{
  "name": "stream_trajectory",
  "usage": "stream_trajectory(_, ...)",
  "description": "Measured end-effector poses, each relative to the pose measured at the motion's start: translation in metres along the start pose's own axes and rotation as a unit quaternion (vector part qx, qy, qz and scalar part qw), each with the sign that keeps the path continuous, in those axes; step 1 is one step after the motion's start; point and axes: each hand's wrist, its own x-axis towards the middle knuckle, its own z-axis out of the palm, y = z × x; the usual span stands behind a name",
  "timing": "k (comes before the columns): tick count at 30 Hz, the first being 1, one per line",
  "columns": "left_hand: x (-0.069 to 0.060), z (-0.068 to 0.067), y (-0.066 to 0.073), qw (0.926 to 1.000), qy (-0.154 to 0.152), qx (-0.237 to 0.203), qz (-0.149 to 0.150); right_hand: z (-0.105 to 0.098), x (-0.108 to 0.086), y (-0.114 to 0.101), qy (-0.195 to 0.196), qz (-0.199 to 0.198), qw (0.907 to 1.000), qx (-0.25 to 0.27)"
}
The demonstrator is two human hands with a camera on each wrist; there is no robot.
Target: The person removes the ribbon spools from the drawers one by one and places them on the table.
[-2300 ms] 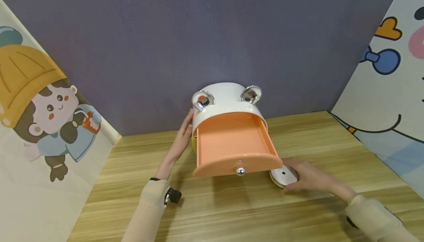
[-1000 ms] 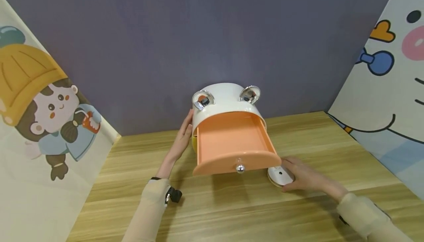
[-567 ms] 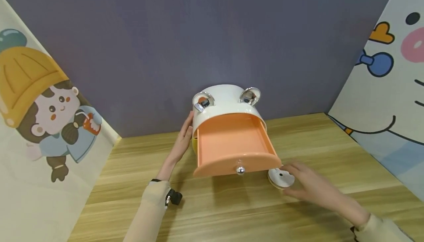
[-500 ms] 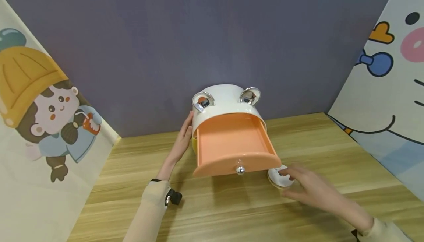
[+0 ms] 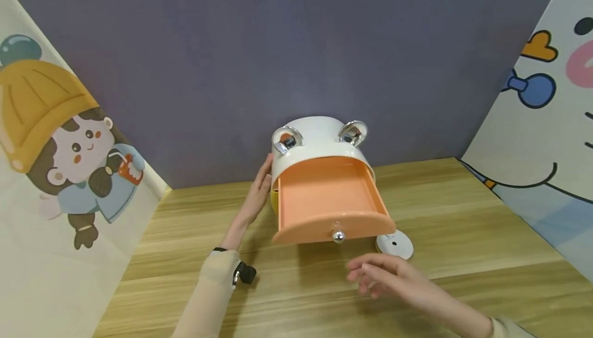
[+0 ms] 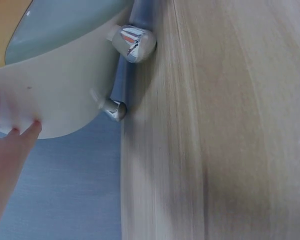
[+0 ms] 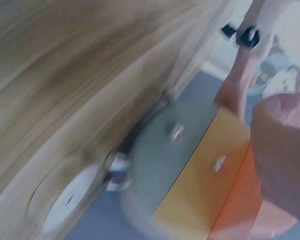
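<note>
A small white drawer cabinet (image 5: 319, 135) with two silvery ears stands against the back wall. Its peach top drawer (image 5: 324, 194) is pulled out, bare inside, with a round silver knob (image 5: 338, 236) on the front. My left hand (image 5: 255, 199) rests on the cabinet's left side; in the left wrist view its fingertips touch the white shell (image 6: 65, 95). My right hand (image 5: 394, 279) hovers in front of the drawer's right part, fingers loosely bent, holding nothing. Just beyond it, a flat white disc (image 5: 400, 248) with a dark central dot lies on the table.
The cabinet stands on silver feet (image 6: 134, 44) on a wooden table (image 5: 296, 297). Grey-green (image 7: 172, 145) and yellow (image 7: 202, 180) drawers show lower down in the blurred right wrist view. A grey wall (image 5: 296, 45) closes the back; cartoon-printed panels (image 5: 523, 137) flank the sides.
My right hand has let go of the white disc and moved left and nearer, to before the drawer. The disc stays on the table; my left hand keeps its place.
</note>
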Motion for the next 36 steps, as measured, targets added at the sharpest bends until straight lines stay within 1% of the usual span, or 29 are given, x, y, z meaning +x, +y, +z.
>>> stream_trajectory(2, 0.001, 0.0, -0.006, 1.0, 0.001, -0.002, 0.0, 0.007, 0.006, 0.0, -0.006, -0.006, 0.9988, 0.047)
stream_trajectory(4, 0.002, 0.0, -0.015, 1.0, 0.004, 0.0, 0.006, 0.012, 0.012, -0.001, -0.006, -0.01, 0.9972, 0.074)
stream_trajectory(8, 0.005, -0.002, -0.031, 0.9998, 0.009, 0.005, 0.019, 0.017, 0.022, -0.005, -0.005, -0.002, 0.9936, 0.113)
stream_trajectory(11, 0.006, -0.003, -0.035, 0.9997, 0.009, 0.007, 0.022, 0.018, 0.027, -0.008, 0.001, 0.016, 0.9902, 0.139)
stream_trajectory(13, 0.006, -0.002, -0.031, 0.9998, 0.01, 0.009, 0.018, 0.019, 0.03, -0.011, 0.011, 0.033, 0.9867, 0.158)
stream_trajectory(16, 0.003, 0.0, -0.016, 0.9998, 0.009, 0.01, 0.01, 0.021, 0.035, -0.014, 0.03, 0.054, 0.9805, 0.186)
stream_trajectory(20, -0.002, 0.002, 0.001, 1.0, 0.005, 0.006, 0.0, 0.023, 0.038, -0.017, 0.038, 0.059, 0.9716, 0.226)
stream_trajectory(23, -0.002, 0.003, 0.002, 1.0, 0.001, 0.005, -0.004, 0.024, 0.037, -0.019, 0.035, 0.059, 0.9666, 0.247)
stream_trajectory(28, -0.003, 0.004, 0.003, 1.0, 0.002, 0.004, -0.004, 0.024, 0.035, -0.022, 0.032, 0.053, 0.9631, 0.262)
stream_trajectory(32, -0.003, 0.003, 0.003, 1.0, 0.004, 0.008, -0.004, 0.024, 0.034, -0.026, 0.029, 0.039, 0.959, 0.279)
stream_trajectory(36, -0.003, 0.003, 0.004, 0.9999, 0.005, 0.013, -0.005, 0.025, 0.035, -0.029, 0.032, 0.03, 0.9573, 0.286)
